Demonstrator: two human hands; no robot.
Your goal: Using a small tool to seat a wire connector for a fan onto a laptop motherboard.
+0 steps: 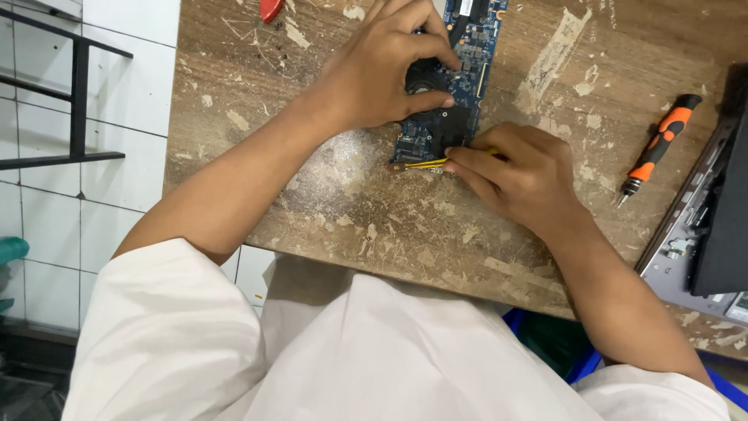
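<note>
A blue circuit board [472,48] lies on the worn wooden table [374,210], running from the top edge down to the middle. My left hand [382,70] rests over the board, its fingers pinching a black round part on it. My right hand [518,175] sits at the board's lower end and pinches a thin yellow and red wire bundle [421,164] that ends in a small connector at the left. Part of the board is hidden under both hands.
An orange and black screwdriver [658,148] lies to the right. An opened grey laptop chassis [701,234] stands at the far right edge. A red object [270,8] shows at the top. White tiled wall and a black metal frame [78,93] are on the left.
</note>
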